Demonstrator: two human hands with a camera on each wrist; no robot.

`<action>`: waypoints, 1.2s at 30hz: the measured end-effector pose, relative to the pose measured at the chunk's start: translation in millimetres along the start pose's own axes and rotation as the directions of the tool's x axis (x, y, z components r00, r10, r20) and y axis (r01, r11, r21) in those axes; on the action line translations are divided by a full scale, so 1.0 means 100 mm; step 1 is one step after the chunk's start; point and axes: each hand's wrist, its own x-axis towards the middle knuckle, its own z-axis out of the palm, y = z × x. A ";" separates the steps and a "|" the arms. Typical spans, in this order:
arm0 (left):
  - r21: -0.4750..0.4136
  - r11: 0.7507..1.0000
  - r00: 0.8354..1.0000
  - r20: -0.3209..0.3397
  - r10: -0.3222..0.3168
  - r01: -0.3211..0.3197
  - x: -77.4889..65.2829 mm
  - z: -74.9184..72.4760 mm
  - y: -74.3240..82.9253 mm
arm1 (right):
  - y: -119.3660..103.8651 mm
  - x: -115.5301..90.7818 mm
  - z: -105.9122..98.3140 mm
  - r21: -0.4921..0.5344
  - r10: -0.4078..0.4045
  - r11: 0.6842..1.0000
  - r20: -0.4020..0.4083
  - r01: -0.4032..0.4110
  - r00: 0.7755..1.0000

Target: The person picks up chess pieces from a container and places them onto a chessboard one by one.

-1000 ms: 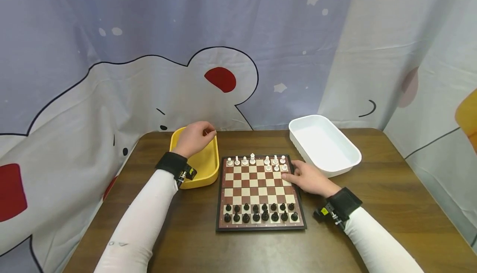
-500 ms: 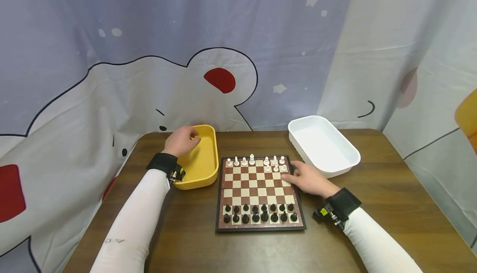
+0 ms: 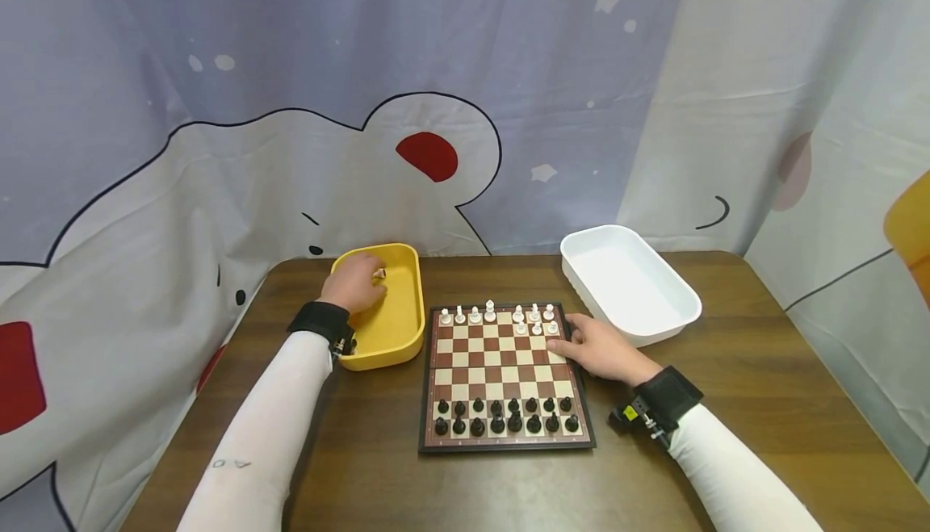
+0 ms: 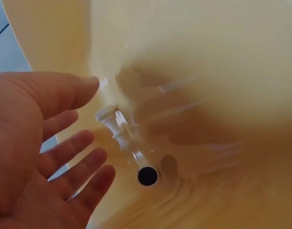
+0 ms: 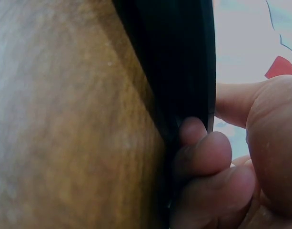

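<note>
My left hand [image 3: 353,283] reaches down into the yellow tray [image 3: 424,310]. In the left wrist view a white chess piece [image 4: 118,128] with a dark round base lies on the tray floor. The thumb [image 4: 72,93] and fingers of that hand are spread beside the piece, apart from it. My right hand [image 3: 603,346] grips the right edge of the chessboard [image 3: 472,358], thumb on top, other fingers against its side and underside. Black pieces [image 3: 497,423] fill the two near rows. White pieces [image 3: 490,312] stand in the far row, with three more in front at the right.
A white tray [image 3: 630,282] stands at the back right, behind my right hand. Both trays and the board rest on a brown wooden table [image 3: 508,492]. A printed curtain [image 3: 574,136] hangs along the table's back edge.
My left hand moved left from above the yellow tray's far right part, then lowered into the tray by the chess piece. The right hand stays on the board's edge.
</note>
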 end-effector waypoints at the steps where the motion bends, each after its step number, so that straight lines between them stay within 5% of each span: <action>1: 0.010 1.000 1.000 0.002 0.009 -0.009 0.00 0.01 0.00 | 0.00 0.00 0.00 -0.001 0.001 1.000 -0.001 -0.001 1.000; 23: 0.087 0.994 0.995 0.076 0.065 -0.072 -0.01 0.05 -0.01 | 0.01 0.00 0.01 -0.009 -0.008 1.000 -0.004 0.008 1.000; 36: 0.095 0.985 0.989 0.043 0.141 -0.144 -0.04 0.05 0.00 | 0.01 0.01 0.00 -0.015 0.002 1.000 0.000 -0.002 1.000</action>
